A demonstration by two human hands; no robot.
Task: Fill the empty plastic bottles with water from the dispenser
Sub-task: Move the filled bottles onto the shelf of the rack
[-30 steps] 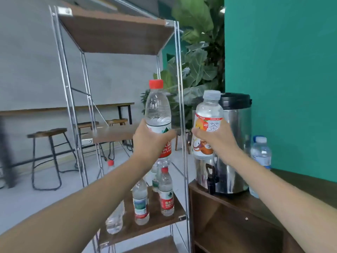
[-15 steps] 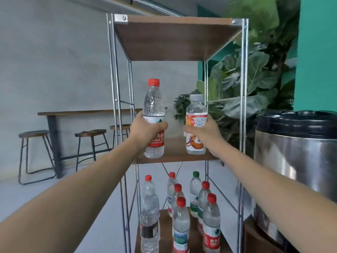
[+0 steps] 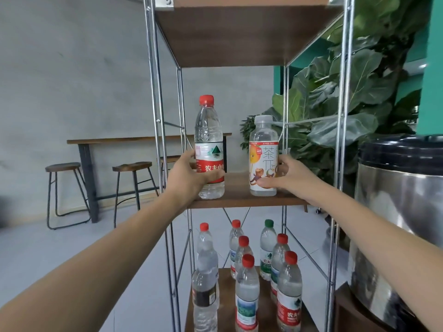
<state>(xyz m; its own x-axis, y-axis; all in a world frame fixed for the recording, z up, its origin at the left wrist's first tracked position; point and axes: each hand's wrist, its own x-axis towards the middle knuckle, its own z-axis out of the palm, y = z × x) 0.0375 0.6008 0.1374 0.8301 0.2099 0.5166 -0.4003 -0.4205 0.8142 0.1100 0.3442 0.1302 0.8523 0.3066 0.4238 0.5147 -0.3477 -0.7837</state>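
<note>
Here the left hand [image 3: 189, 174] curls around the red-capped bottle [image 3: 209, 149], thumb across its label, while the right hand [image 3: 286, 174] wraps the white-capped tea bottle [image 3: 263, 159] just beside it. Both bottles stand upright on the shelf [image 3: 239, 200]. Below the hands stand more bottles [image 3: 247, 279]; right of the right hand, the steel dispenser [image 3: 402, 212].

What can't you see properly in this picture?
Head view only:
- Dispenser: cut off by the right edge; its tap is out of view.
- Left hand fingers: hidden behind the red-cap bottle.
- Right hand fingers: partly behind the tea bottle.
- Lower bottles: bottoms cut off by the bottom edge.
</note>
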